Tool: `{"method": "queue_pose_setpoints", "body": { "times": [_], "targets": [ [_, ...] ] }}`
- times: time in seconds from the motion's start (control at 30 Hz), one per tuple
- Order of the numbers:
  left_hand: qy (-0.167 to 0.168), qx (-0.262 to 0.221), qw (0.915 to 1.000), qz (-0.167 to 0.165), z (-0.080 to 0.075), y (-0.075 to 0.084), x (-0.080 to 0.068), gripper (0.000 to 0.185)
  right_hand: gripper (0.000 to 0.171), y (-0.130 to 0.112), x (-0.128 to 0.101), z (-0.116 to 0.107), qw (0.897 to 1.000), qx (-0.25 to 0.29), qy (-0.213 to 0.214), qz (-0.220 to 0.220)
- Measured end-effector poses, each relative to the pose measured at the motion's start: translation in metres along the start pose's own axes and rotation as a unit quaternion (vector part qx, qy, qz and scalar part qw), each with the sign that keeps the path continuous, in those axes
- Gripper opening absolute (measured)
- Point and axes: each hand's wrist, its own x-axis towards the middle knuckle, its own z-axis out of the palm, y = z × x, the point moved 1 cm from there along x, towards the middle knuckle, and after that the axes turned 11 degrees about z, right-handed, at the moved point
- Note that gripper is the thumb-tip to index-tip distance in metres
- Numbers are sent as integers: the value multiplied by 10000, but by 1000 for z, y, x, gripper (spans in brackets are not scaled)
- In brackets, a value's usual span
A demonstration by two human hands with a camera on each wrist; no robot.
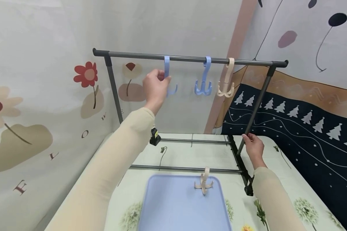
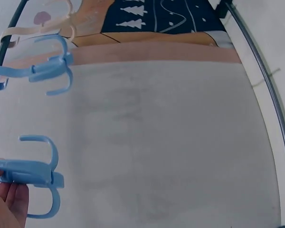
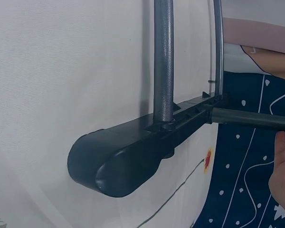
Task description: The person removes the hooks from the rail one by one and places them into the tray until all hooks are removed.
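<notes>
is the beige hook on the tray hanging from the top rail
No, that beige hook lies on the blue tray on the table; a different beige one hangs from the top rail.

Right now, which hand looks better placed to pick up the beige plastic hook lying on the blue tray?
Probably the right hand: it grips the rack's dark upright low down, close to the beige plastic hook on the blue tray. The left hand is up at the top bar, holding a blue plastic hook.

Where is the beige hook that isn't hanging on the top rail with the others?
In the head view the loose beige hook lies at the far edge of the blue tray, just below the rack's lower bar, between the two arms.
</notes>
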Motion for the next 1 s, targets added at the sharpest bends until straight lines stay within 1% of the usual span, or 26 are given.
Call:
{"method": "queue_pose_setpoints", "body": {
  "times": [0.27,0.4,0.6,0.87,1.0],
  "targets": [
    [-690,78,9976,55,-13,-18,-11,18,52,0,-3,0,10000,20,-35,53],
    [-870,133,9961,9,-17,-26,-16,17,52,0,-4,0,10000,17,-33,69],
    [-1098,85,9937,-189,-21,-33,-25,16,53,-1,-3,0,10000,3,-20,70],
    [-1546,143,9877,-184,-22,-42,-37,16,52,1,0,2,10000,12,27,53],
    [-1765,32,9838,-321,-23,-46,-47,16,52,1,0,2,10000,29,44,42]
  ]
}}
